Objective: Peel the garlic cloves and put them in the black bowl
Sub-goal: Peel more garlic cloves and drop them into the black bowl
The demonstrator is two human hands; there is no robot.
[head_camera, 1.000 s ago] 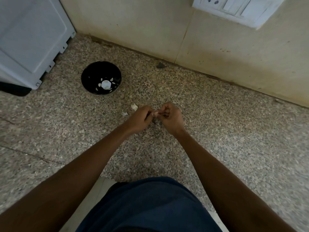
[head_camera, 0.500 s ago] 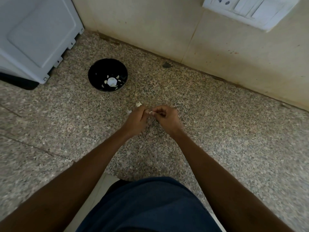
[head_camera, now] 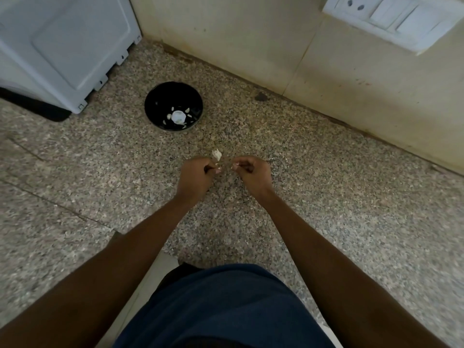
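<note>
hands [head_camera: 195,175] newly apart; pinched bits unclear

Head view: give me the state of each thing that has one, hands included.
black bowl: upright on the counter, holding white garlic pieces
garlic pieces: lying on the bowl's bottom
white scrap: loose on the counter, just beyond the left hand
left hand: fingers curled, pinching something small
right hand: fingers curled, pinching something small, apart from the left hand
wall socket: nothing plugged in
</note>
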